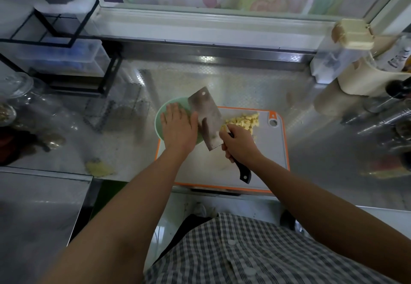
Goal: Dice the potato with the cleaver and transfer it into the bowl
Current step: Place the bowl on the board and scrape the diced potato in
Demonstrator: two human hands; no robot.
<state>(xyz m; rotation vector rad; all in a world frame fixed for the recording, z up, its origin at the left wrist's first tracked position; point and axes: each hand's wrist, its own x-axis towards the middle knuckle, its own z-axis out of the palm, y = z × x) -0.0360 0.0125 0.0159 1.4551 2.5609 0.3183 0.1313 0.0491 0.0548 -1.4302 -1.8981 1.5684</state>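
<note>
A pile of yellow diced potato (pixel 243 122) lies on the grey cutting board (pixel 270 161) with an orange rim. My right hand (pixel 239 142) grips the black handle of the steel cleaver (pixel 205 118), whose broad blade tilts up to the left, over the board's left end. My left hand (pixel 179 127) is flat with straight fingers, held over the pale green bowl (pixel 161 113) and touching the blade's left face. The hand hides most of the bowl's inside.
A black wire rack with plastic boxes (pixel 62 46) stands at the back left, glass jars (pixel 20 97) to its left. Potato peel (pixel 99 168) lies on the steel counter near the front left. Bottles and containers (pixel 360 68) crowd the right side.
</note>
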